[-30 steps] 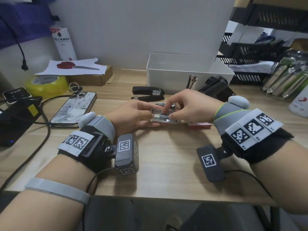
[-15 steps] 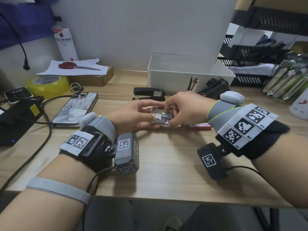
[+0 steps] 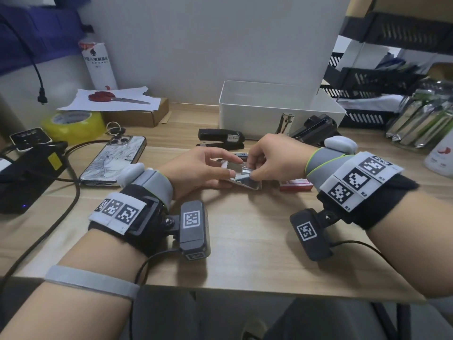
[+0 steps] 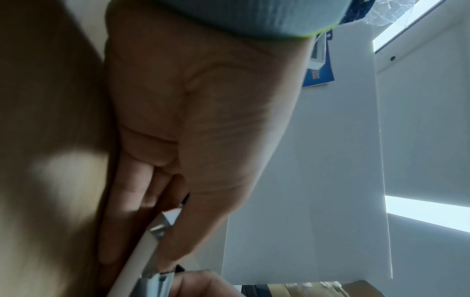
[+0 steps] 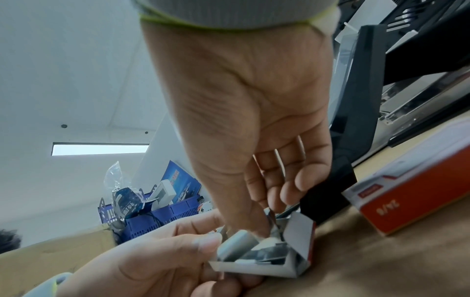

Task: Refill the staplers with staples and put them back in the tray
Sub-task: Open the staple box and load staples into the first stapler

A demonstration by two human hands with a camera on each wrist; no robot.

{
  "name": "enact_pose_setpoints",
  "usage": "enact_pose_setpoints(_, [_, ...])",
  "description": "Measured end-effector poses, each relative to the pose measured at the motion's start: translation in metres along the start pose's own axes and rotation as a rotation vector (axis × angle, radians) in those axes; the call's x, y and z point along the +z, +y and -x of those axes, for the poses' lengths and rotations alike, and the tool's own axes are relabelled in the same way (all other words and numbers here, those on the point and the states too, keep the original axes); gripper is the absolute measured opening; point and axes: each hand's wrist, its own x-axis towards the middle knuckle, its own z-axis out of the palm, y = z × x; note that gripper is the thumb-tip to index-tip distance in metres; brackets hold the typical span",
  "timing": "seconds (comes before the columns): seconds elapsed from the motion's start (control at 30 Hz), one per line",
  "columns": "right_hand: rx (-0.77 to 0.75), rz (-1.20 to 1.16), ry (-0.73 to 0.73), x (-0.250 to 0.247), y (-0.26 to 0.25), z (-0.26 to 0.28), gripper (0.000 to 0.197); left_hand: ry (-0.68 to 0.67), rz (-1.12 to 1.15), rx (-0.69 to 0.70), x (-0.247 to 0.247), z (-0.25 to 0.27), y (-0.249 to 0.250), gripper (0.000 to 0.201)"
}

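- The staple box (image 3: pixel 245 179) is mostly covered by the right hand (image 3: pixel 274 160); its contents blur in the right wrist view.
- Behind the staple box, 1 open stapler (image 3: pixel 316 127) is half hidden by that hand.

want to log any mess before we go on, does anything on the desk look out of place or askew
Mildly. One black stapler lies flipped open, leaning against the white tray rather than in it; a closed stapler sits on the desk nearby. Red scissors rest on torn-edged paper. Nothing looks spilled.
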Motion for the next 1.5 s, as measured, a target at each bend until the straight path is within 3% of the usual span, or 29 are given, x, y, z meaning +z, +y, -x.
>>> enact_pose_setpoints(0.17, [0.004,-0.051,0.024,0.001,0.003,-0.001,0.010,0.059,-0.155,0.050,-0.002,0.005,0.003,0.025])
enact_pose_setpoints(0.43, [0.011,-0.486,0.040,-0.004,0.004,-0.004,0.003,0.211,-0.433,0.104,-0.014,0.012,0.017,0.030])
enact_pose_setpoints(0.53, [-0.005,-0.601,0.076,-0.009,-0.001,-0.007,0.005,0.243,-0.346,0.168,-0.012,0.007,0.024,0.029])
enact_pose_setpoints(0.73, [0.004,-0.696,0.211,-0.018,-0.009,-0.024,0.011,0.195,0.140,0.134,-0.005,-0.004,0.038,0.018])
enact_pose_setpoints(0.93, [0.000,-0.741,0.199,-0.020,-0.007,-0.028,0.021,0.168,0.164,0.144,-0.015,-0.014,0.043,0.006])
enact_pose_setpoints(1.1, [-0.020,-0.858,0.162,-0.017,-0.007,-0.029,0.026,0.141,0.270,0.193,-0.022,-0.019,0.026,0.009])
enact_pose_setpoints(1.27, [-0.020,-0.752,0.167,-0.013,-0.012,-0.035,0.019,0.120,0.309,0.202,-0.025,-0.022,0.011,0.013])
enact_pose_setpoints(1.5, [-0.002,-0.290,0.186,-0.023,-0.021,-0.041,0.009,0.149,0.334,0.157,-0.033,-0.026,0.005,0.012])
